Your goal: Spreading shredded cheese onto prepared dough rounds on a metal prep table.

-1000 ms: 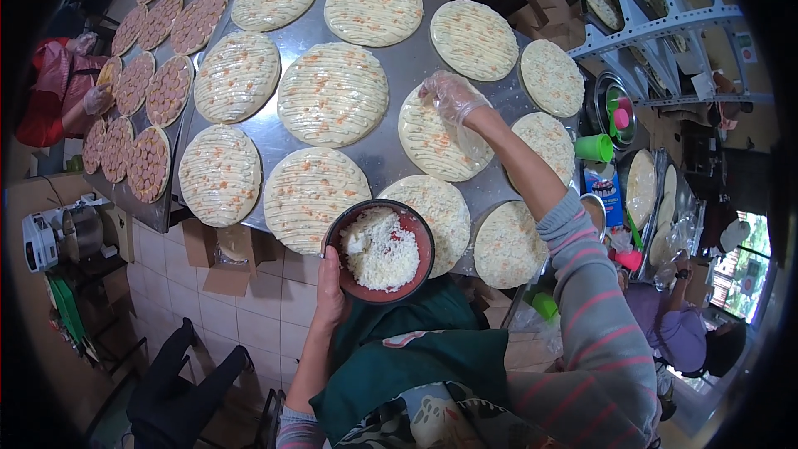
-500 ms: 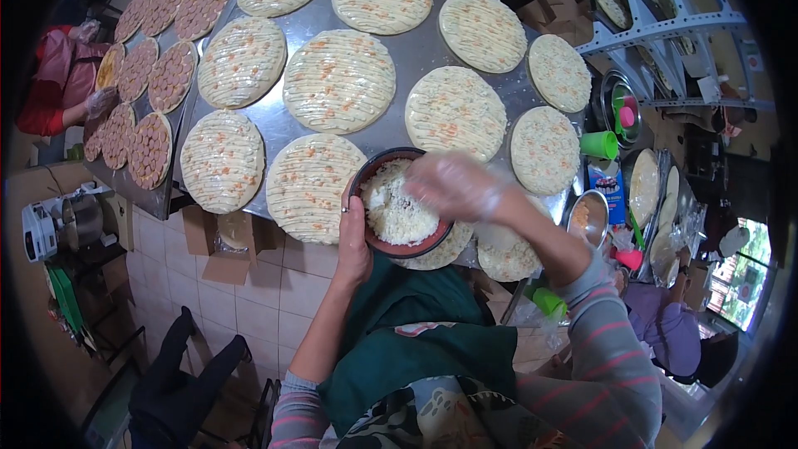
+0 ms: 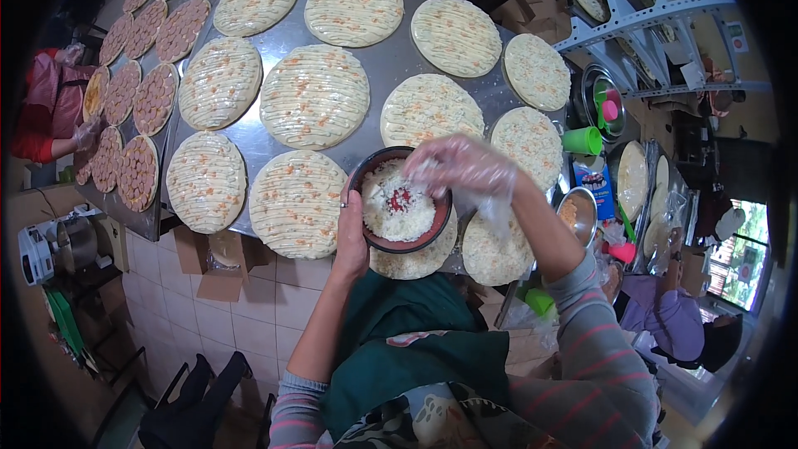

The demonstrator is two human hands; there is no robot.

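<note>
My left hand (image 3: 352,237) grips the left side of a round bowl (image 3: 440,229) with a dark rim and a reddish-brown inside. White grated cheese (image 3: 395,220) fills much of it, and a patch of the red bottom shows in the middle. Over the bowl's upper right, my right hand (image 3: 461,165) wears a clear plastic glove, its fingers curled together round some of the cheese. Beneath and around the bowl lie round pizza bases with white sauce lines and orange bits, such as the pizza (image 3: 299,204) to its left. Another pizza (image 3: 411,259) is partly hidden under the bowl.
A metal table (image 3: 349,129) carries the pizzas, with sausage-topped ones (image 3: 137,173) at far left. A co-worker's gloved hand (image 3: 86,133) is beside those. On the right are a green cup (image 3: 582,141), a metal bowl (image 3: 588,220) and a blue package (image 3: 593,185). Another person (image 3: 665,316) stands at far right.
My right hand has come to the bowl's upper right, less blurred, with its fingers curled. A red patch of the bowl's bottom now shows. The view has shifted slightly.
</note>
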